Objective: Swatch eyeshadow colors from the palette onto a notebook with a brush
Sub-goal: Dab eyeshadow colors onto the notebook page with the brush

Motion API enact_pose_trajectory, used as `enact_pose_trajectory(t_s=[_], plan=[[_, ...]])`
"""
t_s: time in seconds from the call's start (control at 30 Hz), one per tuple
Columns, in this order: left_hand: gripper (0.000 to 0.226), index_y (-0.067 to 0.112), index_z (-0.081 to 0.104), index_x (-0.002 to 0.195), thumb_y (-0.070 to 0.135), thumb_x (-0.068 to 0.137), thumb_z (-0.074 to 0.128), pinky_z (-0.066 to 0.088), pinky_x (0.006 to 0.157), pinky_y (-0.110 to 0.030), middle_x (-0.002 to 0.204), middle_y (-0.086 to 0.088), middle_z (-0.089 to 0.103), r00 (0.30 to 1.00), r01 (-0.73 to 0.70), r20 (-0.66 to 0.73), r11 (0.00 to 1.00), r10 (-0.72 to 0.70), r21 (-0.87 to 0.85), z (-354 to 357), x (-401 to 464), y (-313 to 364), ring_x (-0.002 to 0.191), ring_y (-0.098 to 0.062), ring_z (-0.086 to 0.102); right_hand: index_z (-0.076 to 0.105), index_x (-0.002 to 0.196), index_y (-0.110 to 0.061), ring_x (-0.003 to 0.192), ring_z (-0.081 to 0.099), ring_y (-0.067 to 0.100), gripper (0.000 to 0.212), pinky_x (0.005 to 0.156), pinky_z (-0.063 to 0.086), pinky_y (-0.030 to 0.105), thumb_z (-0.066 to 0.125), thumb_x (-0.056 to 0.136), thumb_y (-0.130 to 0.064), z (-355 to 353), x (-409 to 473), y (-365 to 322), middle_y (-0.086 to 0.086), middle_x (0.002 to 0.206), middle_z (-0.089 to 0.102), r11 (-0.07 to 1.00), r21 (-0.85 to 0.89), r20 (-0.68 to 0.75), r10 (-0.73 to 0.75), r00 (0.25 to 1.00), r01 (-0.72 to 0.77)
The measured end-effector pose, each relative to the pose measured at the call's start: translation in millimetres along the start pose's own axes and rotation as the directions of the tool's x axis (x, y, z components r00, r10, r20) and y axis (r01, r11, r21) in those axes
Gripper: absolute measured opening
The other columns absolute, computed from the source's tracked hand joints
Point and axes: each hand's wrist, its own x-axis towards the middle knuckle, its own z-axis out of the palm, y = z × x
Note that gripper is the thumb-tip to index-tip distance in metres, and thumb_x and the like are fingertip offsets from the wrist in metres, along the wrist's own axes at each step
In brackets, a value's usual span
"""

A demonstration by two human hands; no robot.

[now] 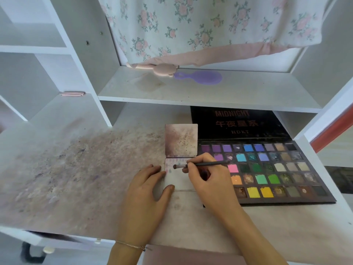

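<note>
Right hand pinches the brush; its tip touches the notebook page. Left hand, fingers extended, presses the notebook's left edge. Palette lies open on the surface, just right of the notebook.

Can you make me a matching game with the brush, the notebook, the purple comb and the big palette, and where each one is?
1 brush
2 notebook
3 purple comb
4 palette

a on the upper shelf
b lying open at the desk's right side
c pinched in the right hand
d held flat under the left hand

Pairs: 1-c, 2-d, 3-a, 4-b
</note>
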Motion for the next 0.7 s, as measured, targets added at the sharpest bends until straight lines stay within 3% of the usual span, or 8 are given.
enact_pose_trajectory(t_s=[0.33,0.47,0.7], plan=[[0.035,0.011,0.066,0.108,0.02,0.075,0.072,0.03,0.099,-0.024,0.119,0.001,0.06,1.0,-0.02,-0.005,1.0,0.02,0.018,1.2,0.4,-2.1,0.114,-0.004,0.041,0.048,0.075,-0.037,0.073,0.062,0.015,0.021,0.066,0.052,0.04,0.056,0.086,-0.021,3.2,1.0,-1.1,0.0,0.077,0.068,0.997,-0.074,0.073,0.037,0.997,-0.031],[0.035,0.012,0.065,0.11,0.021,0.076,0.071,0.028,0.099,-0.022,0.12,0.002,0.058,1.0,-0.019,-0.005,1.0,0.019,0.012,1.4,0.5,-2.0,0.115,-0.003,0.04,0.052,0.076,-0.032,0.076,0.061,0.016,0.016,0.068,0.052,0.04,0.057,0.085,-0.02,2.9,0.5,0.6,-0.002,0.077,0.068,0.996,-0.078,0.092,0.054,0.994,-0.047],[0.035,0.011,0.065,0.109,0.02,0.076,0.071,0.029,0.1,-0.024,0.12,0.001,0.059,1.0,-0.021,0.001,1.0,0.021,0.02,1.1,0.7,-1.7,0.115,-0.005,0.04,0.049,0.076,-0.035,0.073,0.058,0.013,0.02,0.064,0.051,0.032,0.056,0.086,-0.02,3.4,1.6,0.5,-0.004,0.079,0.067,0.995,-0.093,0.106,0.045,0.993,-0.035]])
